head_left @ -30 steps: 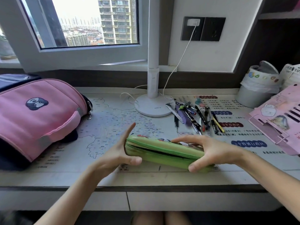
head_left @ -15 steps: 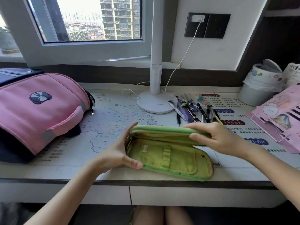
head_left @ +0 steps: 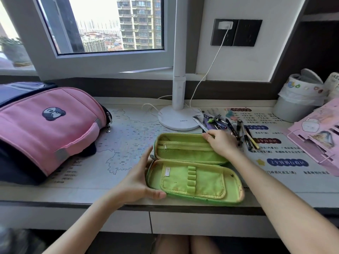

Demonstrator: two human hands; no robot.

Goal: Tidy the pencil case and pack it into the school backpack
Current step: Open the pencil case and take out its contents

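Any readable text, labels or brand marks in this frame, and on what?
None can be read.
Desk mat: map labels and coloured headings, mirrored and blurred.
Lamp base: small mark, too small.
Backpack: picture patch, no words.
Bin: stickers, no legible text.

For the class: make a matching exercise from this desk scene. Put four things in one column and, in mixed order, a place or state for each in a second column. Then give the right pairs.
Things
1. pencil case
2. backpack
3. loose pens
4. lamp base

Places or states
A. scattered on the desk, right of the lamp
B. lying at the left of the desk, pink side up
C. spread open and empty at the front edge, a hand at each end
D. white and round, at the back under the window

Pairs: 1-C, 2-B, 3-A, 4-D
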